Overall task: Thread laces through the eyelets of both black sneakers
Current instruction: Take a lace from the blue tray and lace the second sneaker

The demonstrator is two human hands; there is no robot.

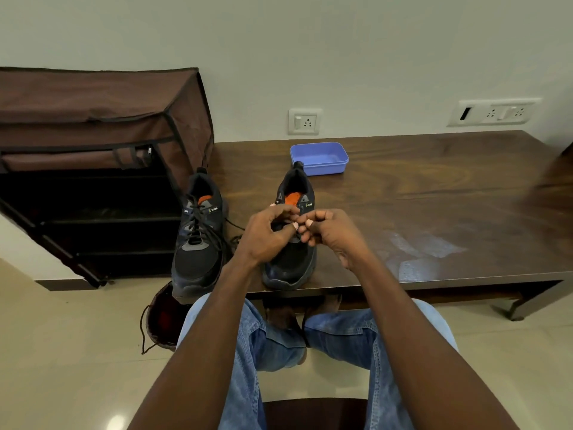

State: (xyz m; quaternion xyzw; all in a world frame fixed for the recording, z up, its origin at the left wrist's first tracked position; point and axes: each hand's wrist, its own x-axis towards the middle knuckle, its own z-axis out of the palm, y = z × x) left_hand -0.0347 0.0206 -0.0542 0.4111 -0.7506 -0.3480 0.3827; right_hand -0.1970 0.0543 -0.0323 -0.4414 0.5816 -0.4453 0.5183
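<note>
Black sneakers stand side by side at the near edge of the dark wooden surface (434, 187): the left sneaker (198, 240) is laced, the right sneaker (291, 262) sits under our hands. Our left hand (266, 234) and right hand (331, 234) meet above its eyelets, fingers (294, 225) curled and pinching; the lace itself is hidden. A blue tray (319, 158) lies beyond.

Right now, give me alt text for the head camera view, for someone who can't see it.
Both hands, left hand and right hand, work with curled fingers over the right black sneaker on a dark wooden table. The left sneaker beside it is already laced; a blue tray sits behind.
</note>
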